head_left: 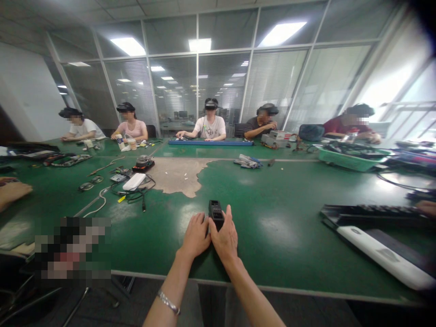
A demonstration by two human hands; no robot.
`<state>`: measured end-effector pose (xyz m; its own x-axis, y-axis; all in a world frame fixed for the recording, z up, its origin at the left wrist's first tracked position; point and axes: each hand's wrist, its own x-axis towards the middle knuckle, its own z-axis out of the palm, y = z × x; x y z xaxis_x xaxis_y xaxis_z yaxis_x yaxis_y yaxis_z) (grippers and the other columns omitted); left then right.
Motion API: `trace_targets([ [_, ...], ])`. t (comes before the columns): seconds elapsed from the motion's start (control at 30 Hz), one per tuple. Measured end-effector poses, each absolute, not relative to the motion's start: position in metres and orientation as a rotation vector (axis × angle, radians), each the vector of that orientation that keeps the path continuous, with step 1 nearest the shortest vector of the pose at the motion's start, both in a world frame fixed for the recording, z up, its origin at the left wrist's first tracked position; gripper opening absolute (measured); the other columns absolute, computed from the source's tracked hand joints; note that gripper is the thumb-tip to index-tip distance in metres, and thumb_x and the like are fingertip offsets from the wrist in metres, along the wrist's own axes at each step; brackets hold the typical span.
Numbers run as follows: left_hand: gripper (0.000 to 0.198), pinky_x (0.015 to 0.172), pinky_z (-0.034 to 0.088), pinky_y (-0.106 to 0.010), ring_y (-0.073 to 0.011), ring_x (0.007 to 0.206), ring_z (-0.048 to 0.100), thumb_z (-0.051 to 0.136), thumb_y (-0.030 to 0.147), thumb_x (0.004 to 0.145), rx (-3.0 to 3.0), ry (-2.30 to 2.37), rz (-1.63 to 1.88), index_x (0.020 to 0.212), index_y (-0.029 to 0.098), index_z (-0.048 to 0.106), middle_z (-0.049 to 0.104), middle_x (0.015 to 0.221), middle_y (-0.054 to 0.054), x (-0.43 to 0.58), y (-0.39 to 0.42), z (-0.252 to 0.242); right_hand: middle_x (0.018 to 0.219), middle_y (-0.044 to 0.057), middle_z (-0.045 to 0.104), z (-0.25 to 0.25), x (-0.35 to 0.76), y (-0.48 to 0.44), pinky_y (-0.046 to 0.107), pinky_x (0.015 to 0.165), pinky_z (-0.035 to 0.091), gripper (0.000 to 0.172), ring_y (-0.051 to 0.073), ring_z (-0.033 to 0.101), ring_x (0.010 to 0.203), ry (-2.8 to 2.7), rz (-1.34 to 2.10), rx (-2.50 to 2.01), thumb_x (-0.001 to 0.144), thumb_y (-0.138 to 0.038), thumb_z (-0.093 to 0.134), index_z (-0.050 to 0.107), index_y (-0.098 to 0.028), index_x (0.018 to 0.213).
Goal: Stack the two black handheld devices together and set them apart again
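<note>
A small black box-shaped device [215, 212] stands on the green table [272, 227] right in front of me. My left hand [195, 236] lies against its left side, fingers closed together on it. My right hand [225, 236] wraps round its right side, with one finger stretched up along the device. Both hands touch each other at the thumbs. A silver bracelet sits on my left wrist.
A black keyboard [371, 214] and a white flat device [381, 256] lie at the right. A white gadget with cables [134, 181] lies at the left, near a worn patch. Several people sit along the far side. Another person's hand [13, 190] rests at the left edge.
</note>
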<state>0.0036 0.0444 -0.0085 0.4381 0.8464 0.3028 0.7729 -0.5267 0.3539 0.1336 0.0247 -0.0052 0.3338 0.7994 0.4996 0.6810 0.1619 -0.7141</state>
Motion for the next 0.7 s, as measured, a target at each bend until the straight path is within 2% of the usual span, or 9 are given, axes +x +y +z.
trace_targets([
  [0.2,0.051,0.121,0.026,-0.053,-0.0329,0.143,0.041,0.054,0.037,0.096,2.553,1.429,0.659,0.144,0.019,0.047,0.047,0.151,-0.017,0.003,0.042,-0.005,0.139,0.020,0.061,0.002,0.138,0.024,0.048,0.106,0.045,0.090,0.032,0.057,0.128,-1.299,0.156,-1.470,0.092,-0.055,0.056,0.018,-0.009,0.160],
  [0.4,0.045,0.120,0.028,-0.055,-0.0330,0.142,0.043,0.054,0.045,0.098,2.560,1.429,0.667,0.137,0.022,0.052,0.049,0.149,-0.015,0.003,0.042,-0.003,0.139,0.022,0.059,0.004,0.153,0.027,0.049,0.108,0.043,0.089,0.034,0.054,0.131,-1.173,0.091,-1.490,0.091,-0.054,0.054,0.019,-0.007,0.159],
  [0.7,0.045,0.120,0.027,-0.055,-0.0328,0.142,0.042,0.055,0.044,0.098,2.555,1.412,0.704,0.137,0.023,0.051,0.049,0.150,-0.014,0.003,0.044,-0.006,0.133,0.022,0.061,-0.002,0.165,0.028,0.048,0.105,0.042,0.085,0.036,0.057,0.124,-1.049,0.115,-1.606,0.089,-0.046,0.052,0.023,-0.006,0.157],
])
